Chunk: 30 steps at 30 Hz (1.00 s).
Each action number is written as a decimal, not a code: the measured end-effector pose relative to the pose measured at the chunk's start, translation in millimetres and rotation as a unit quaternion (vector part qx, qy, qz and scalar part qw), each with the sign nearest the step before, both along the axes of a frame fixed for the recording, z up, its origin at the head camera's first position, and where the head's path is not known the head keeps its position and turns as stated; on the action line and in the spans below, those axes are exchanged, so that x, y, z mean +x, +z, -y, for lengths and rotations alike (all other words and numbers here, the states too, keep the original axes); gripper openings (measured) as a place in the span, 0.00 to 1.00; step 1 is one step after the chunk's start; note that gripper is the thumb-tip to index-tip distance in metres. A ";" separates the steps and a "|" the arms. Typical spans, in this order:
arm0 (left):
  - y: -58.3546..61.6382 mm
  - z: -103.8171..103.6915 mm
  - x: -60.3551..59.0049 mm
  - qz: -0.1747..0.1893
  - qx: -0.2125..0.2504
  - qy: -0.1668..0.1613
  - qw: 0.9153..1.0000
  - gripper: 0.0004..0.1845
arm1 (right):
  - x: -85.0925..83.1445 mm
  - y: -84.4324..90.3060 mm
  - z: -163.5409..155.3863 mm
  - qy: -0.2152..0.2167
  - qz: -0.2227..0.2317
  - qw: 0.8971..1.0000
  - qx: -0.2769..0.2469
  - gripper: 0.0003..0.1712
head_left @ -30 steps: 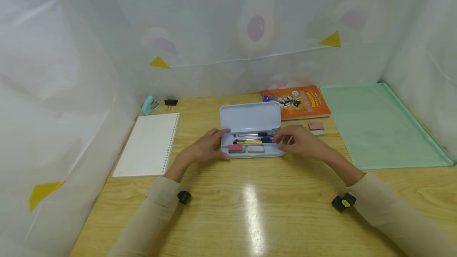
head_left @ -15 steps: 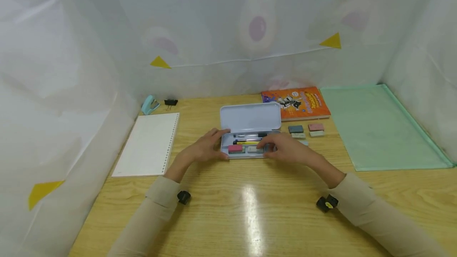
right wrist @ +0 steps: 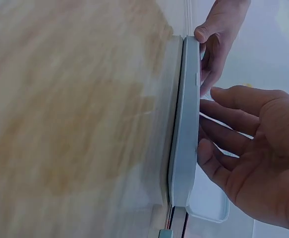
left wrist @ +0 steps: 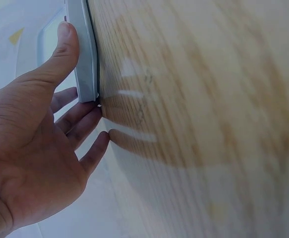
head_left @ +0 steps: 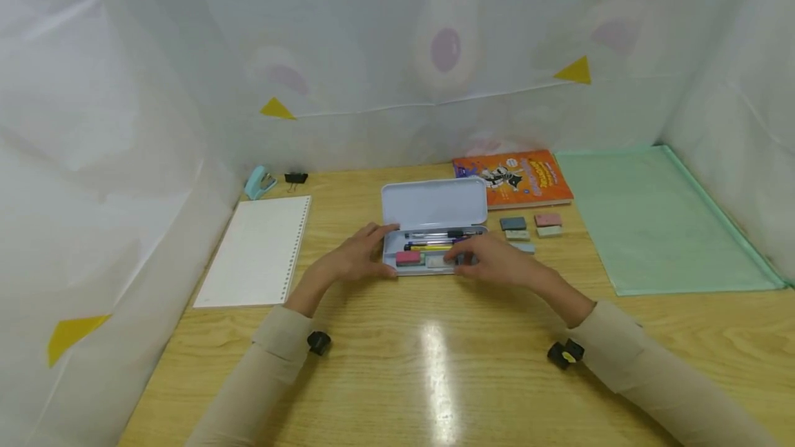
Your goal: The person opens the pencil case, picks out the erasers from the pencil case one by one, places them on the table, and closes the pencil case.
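An open pale blue pencil case [head_left: 435, 202] lies mid-table with its lid raised. Its tray holds pens [head_left: 435, 239], a pink eraser [head_left: 408, 258] and a grey eraser [head_left: 437, 262]. My left hand [head_left: 366, 254] spans the case's left end, with the thumb along its edge and the fingers loosely straight. The left wrist view shows that thumb on the case [left wrist: 82, 59]. My right hand [head_left: 478, 257] hovers over the tray's right front, fingers extended beside the grey eraser. In the right wrist view the right hand [right wrist: 211, 124] is at the case [right wrist: 186, 124] wall and holds nothing visible.
Several small erasers [head_left: 524, 230] lie right of the case, with an orange book [head_left: 515, 178] behind them and a green folder [head_left: 658, 216] further right. A spiral notebook [head_left: 257, 250], a teal stapler [head_left: 259, 183] and a binder clip [head_left: 296, 177] are on the left. White sheeting walls in the table.
My right hand has moved left from the case's right end to over the tray, uncovering the erasers on the table. The left hand has stayed put.
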State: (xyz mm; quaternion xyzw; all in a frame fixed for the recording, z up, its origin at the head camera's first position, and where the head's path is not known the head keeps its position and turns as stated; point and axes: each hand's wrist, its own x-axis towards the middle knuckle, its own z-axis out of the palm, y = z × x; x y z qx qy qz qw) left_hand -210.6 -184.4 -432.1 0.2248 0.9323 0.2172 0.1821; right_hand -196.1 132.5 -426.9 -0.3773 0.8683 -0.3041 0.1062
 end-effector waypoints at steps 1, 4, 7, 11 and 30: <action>0.1 0.2 0.2 0.000 0.001 0.001 1.000 0.51 | -1.2 -1.3 1.5 0.003 -0.007 1.000 -0.002 0.14; 0.0 0.3 0.8 0.001 0.006 0.002 1.000 0.51 | -4.7 -5.7 6.6 0.011 -0.034 0.999 -0.013 0.11; 0.1 0.0 1.2 0.003 0.009 0.003 1.000 0.51 | -6.2 -8.7 11.7 0.001 -0.051 0.998 -0.029 0.08; 0.9 0.4 0.1 0.001 0.005 0.002 1.000 0.51 | -5.6 -7.6 18.1 -0.028 -0.043 0.998 -0.038 0.07; -0.5 1.3 -2.0 0.003 0.004 -0.006 1.000 0.51 | -1.5 1.4 -10.7 -0.106 0.031 0.988 -0.105 0.08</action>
